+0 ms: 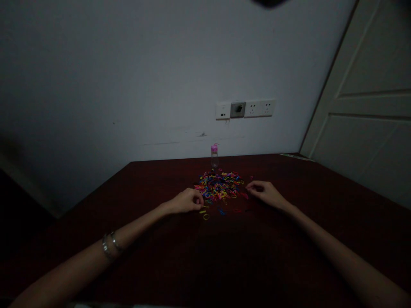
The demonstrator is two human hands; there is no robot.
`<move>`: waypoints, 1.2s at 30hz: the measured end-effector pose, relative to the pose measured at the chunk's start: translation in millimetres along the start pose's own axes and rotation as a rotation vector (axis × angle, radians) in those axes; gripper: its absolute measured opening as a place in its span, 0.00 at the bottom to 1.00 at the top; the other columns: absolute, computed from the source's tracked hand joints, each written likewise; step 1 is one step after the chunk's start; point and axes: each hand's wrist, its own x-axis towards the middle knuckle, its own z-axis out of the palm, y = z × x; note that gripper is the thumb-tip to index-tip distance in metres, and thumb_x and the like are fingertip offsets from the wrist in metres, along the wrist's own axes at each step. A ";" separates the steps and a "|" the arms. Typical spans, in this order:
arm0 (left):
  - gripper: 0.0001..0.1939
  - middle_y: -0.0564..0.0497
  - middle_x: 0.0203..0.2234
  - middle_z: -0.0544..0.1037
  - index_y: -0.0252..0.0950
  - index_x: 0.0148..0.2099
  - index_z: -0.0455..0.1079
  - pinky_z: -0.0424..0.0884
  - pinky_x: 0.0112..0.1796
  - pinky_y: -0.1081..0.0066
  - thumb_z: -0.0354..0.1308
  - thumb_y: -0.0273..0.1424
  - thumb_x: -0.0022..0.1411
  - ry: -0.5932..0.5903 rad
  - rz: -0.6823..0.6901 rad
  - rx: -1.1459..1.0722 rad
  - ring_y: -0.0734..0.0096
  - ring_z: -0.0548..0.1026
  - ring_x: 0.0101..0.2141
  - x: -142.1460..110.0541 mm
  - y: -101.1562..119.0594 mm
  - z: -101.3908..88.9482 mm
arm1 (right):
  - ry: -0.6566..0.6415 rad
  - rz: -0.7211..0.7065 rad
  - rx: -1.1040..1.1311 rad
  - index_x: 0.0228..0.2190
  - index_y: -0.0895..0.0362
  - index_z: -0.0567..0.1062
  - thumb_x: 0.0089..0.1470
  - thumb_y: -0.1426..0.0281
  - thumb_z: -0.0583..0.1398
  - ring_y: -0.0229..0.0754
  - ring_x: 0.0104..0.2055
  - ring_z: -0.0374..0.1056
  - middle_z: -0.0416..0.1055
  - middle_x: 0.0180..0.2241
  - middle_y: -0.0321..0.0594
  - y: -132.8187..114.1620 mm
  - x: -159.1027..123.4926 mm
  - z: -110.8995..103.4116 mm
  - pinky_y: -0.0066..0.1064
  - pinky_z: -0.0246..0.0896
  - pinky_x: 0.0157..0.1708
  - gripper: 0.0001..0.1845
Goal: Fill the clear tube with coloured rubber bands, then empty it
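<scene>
A loose heap of small, brightly coloured rubber bands (220, 184) lies on the dark red table. My left hand (188, 200) is at the heap's left front edge, thumb and fingers pinched together beside several yellow bands (206, 217). At the right edge of the heap, my right hand (265, 192) also has its thumb and forefinger closed in a pinch, near a red band (244, 195). What either pinch holds is too small and dark to make out. A few blue bands (221, 211) and red ones lie in front of the heap, between the hands.
Behind the heap stands a small clear bottle (215, 160) with a pink cap. The table (160, 171) meets a pale wall (144, 85) carrying sockets (259, 108) and a switch. A white panelled door (369, 115) borders the right side. The light is dim.
</scene>
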 end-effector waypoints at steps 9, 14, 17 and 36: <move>0.14 0.52 0.23 0.73 0.32 0.35 0.74 0.60 0.26 0.77 0.55 0.37 0.51 0.086 -0.061 -0.150 0.76 0.67 0.24 11.9 -18.1 -12.2 | -0.095 -0.027 -0.012 0.33 0.58 0.73 0.43 0.62 0.60 0.42 0.37 0.66 0.70 0.36 0.42 0.1 -0.7 1.1 0.37 0.62 0.39 0.15; 0.15 0.49 0.27 0.76 0.30 0.33 0.73 0.64 0.30 0.74 0.54 0.37 0.50 0.377 -0.200 -0.226 0.71 0.70 0.29 38.0 -73.1 -25.4 | -0.140 -0.014 -0.057 0.38 0.59 0.72 0.43 0.64 0.60 0.43 0.38 0.66 0.69 0.38 0.44 7.4 0.0 0.4 0.36 0.62 0.40 0.18; 0.15 0.49 0.25 0.76 0.31 0.31 0.74 0.64 0.28 0.74 0.53 0.36 0.49 0.519 -0.264 -0.272 0.70 0.70 0.27 50.7 -97.6 -26.5 | -0.153 -0.019 -0.094 0.39 0.59 0.73 0.43 0.64 0.61 0.43 0.40 0.66 0.69 0.40 0.45 8.4 0.4 0.2 0.36 0.61 0.42 0.20; 0.16 0.56 0.13 0.63 0.31 0.28 0.72 0.53 0.21 0.76 0.50 0.38 0.45 0.745 -0.283 -0.428 0.78 0.59 0.17 68.0 -117.5 -18.2 | -0.124 -0.089 -0.089 0.31 0.58 0.74 0.46 0.61 0.59 0.41 0.35 0.65 0.69 0.33 0.42 15.0 1.5 2.1 0.33 0.61 0.37 0.13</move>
